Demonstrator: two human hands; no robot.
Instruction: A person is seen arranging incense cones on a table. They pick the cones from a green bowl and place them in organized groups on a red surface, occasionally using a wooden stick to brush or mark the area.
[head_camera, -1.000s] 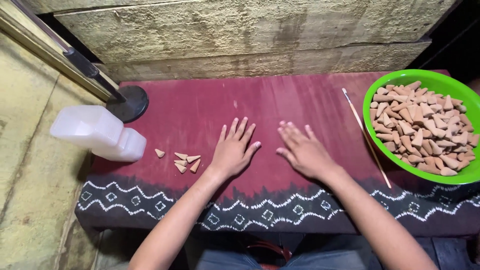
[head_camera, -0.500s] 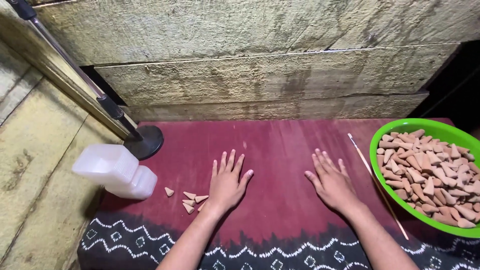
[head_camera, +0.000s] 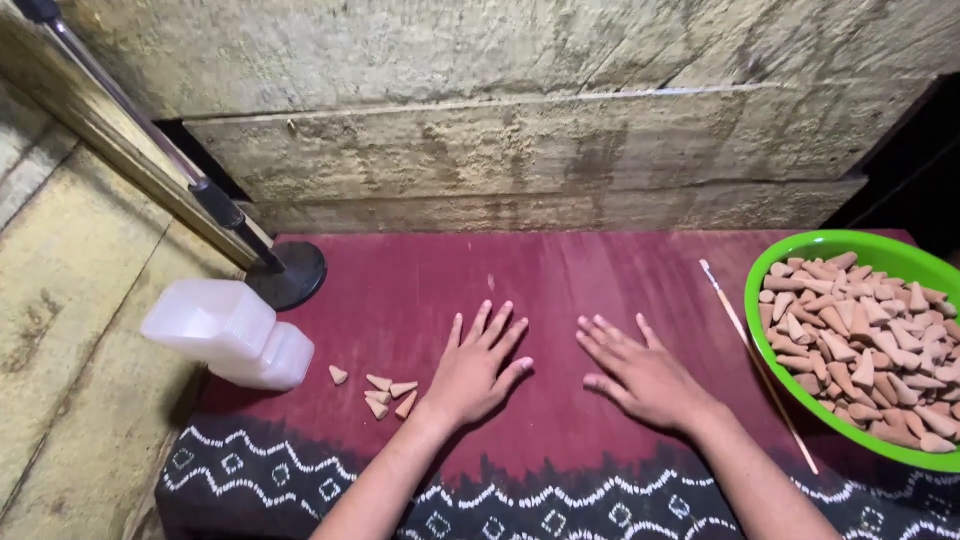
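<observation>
Nearest me, the black border of the cloth (head_camera: 560, 500) with its white zigzag pattern runs across the front edge of the worktop, and my two forearms cross over it. My left hand (head_camera: 475, 375) lies flat, palm down, on the dark red part of the cloth, fingers spread wide and holding nothing. My right hand (head_camera: 640, 375) lies flat in the same way just beside it, fingers splayed, also holding nothing. A few small tan cones (head_camera: 385, 392) sit loose on the cloth close to my left wrist, not touching it. Left of them a white plastic container (head_camera: 228, 335) lies on its side. To my right a thin stick (head_camera: 755, 360) lies slanted on the cloth beside a green bowl (head_camera: 850, 248) heaped with the same cones. Farther back, a dark round base (head_camera: 295, 272) carries a slanting pole, and behind all stands a rough wall (head_camera: 520, 150).
</observation>
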